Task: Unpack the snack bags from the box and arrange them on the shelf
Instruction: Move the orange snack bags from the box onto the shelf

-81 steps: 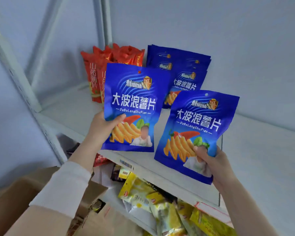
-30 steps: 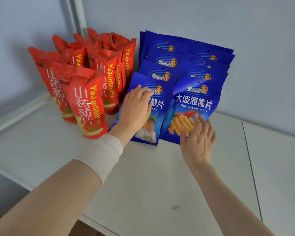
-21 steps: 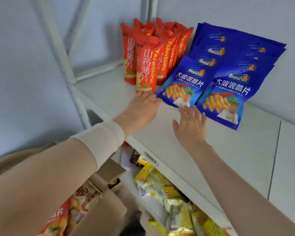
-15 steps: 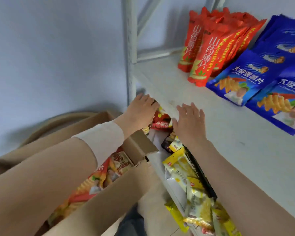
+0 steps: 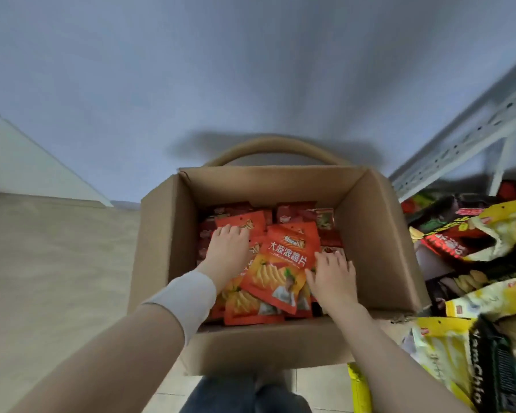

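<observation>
An open cardboard box (image 5: 373, 234) stands on the floor below me, holding several orange-red snack bags. The topmost orange bag (image 5: 280, 266) lies tilted in the middle of the pile. My left hand (image 5: 228, 251) rests flat on the bags to its left, fingers spread over another orange bag (image 5: 245, 223). My right hand (image 5: 332, 277) lies with fingers apart against the right edge of the top bag. Neither hand has closed around a bag. Darker red packets (image 5: 298, 213) fill the back of the box.
The white metal shelf frame (image 5: 459, 144) rises at the right. On its lower level lie yellow snack bags (image 5: 501, 231) and dark bags (image 5: 447, 222). The box rests on a round wooden stool (image 5: 268, 146). Beige floor tiles (image 5: 51, 263) spread left; my jeans (image 5: 245, 394) show below.
Both hands left the two blue bags on the upper shelf, dropped past the shelf edge and now reach into the box. My view swung from the shelf down to the box.
</observation>
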Available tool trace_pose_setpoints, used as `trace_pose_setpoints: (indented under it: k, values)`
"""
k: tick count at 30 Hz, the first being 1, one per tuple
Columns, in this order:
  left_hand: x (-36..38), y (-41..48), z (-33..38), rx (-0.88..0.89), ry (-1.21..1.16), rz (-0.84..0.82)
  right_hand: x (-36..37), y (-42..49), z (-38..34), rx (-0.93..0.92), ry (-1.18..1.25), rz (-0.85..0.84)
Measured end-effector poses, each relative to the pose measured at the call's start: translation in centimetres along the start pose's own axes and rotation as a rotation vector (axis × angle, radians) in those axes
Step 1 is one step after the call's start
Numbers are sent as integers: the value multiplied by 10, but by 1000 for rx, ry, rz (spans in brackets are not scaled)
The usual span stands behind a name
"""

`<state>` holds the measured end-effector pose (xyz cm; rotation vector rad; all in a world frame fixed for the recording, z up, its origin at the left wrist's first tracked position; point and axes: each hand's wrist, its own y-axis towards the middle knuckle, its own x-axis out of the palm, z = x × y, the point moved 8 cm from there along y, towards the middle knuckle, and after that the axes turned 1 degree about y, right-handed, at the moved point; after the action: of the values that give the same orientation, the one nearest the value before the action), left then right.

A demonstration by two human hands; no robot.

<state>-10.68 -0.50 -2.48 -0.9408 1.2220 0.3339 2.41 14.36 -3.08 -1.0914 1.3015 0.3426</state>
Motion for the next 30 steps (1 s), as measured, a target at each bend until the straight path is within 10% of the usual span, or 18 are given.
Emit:
trace_pose_setpoints:
  k: [10, 19, 30]
  values:
    - [199, 30, -53, -668, -966, -318, 140, 71, 13, 522, 421, -193]
    - [233, 40, -62, -1041, -1038, -203, 193, 88, 42, 819, 832, -238]
    - [219, 54, -31, -851, -1277, -314, 160, 86, 80, 709, 1292, -480]
